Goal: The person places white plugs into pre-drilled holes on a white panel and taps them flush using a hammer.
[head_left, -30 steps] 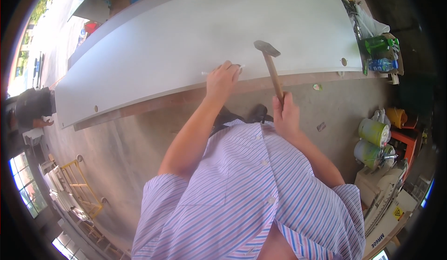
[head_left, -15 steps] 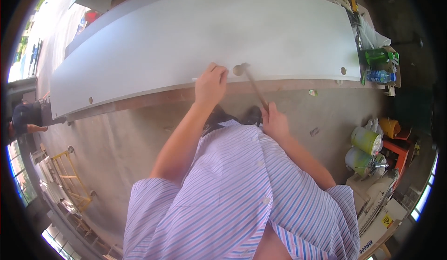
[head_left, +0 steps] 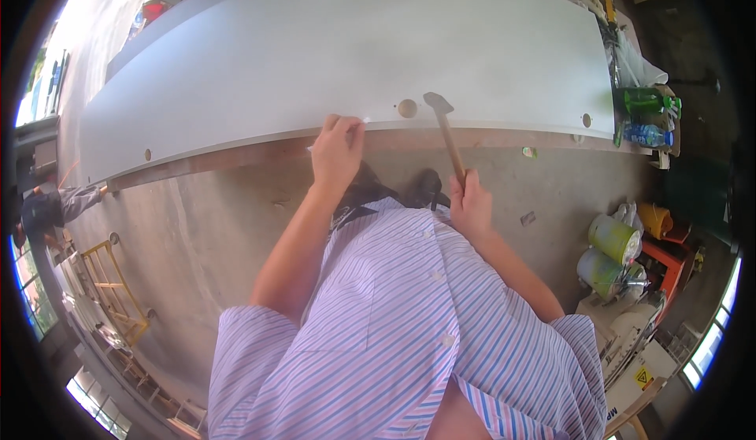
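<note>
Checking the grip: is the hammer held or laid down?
Held: the hammer has the right hand wrapped round its wooden handle.

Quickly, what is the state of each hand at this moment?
Left hand: closed, pinching a small whitish piece, mostly hidden by the fingers.
Right hand: closed, holding a hammer, head up off the panel.

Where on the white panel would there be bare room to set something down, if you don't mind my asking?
The white panel looks bare beyond the hammer and left hand, and along its near edge between that hand and the left-end round hole. It is crowded past the right end: green bottle, blue-capped bottle, plastic bag.
</note>
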The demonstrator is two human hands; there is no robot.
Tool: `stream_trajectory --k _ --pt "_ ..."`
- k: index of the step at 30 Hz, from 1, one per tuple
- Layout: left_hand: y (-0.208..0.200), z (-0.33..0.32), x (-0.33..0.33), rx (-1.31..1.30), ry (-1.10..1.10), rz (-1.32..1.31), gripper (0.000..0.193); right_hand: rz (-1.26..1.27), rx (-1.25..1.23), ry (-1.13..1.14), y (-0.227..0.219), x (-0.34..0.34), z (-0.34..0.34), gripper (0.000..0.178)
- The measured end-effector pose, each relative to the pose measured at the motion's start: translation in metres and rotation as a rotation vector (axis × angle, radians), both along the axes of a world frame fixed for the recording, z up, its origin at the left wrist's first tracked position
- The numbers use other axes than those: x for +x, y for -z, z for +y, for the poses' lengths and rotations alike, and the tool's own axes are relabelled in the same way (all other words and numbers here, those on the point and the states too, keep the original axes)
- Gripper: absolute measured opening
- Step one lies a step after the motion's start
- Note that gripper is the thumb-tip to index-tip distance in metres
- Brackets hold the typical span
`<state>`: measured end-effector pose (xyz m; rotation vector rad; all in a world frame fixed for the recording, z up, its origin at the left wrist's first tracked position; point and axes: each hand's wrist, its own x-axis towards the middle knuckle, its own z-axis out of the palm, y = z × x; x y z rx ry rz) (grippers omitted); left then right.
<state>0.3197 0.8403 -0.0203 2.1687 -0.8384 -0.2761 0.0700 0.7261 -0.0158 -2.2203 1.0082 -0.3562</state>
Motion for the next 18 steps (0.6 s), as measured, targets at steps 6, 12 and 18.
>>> stream_trajectory --k 6,12,18 --pt "-0.006 -0.025 -0.013 0.033 0.121 0.017 0.018 -0.011 0.018 0.030 -0.001 -0.001 0.001 0.020" --pt "-0.010 -0.062 -0.027 0.278 0.290 0.266 0.046 0.014 0.101 0.076 -0.005 -0.002 0.004 0.020" --pt "-0.001 -0.077 -0.039 0.261 0.265 0.480 0.069 0.065 0.142 0.127 -0.006 -0.005 0.008 0.018"
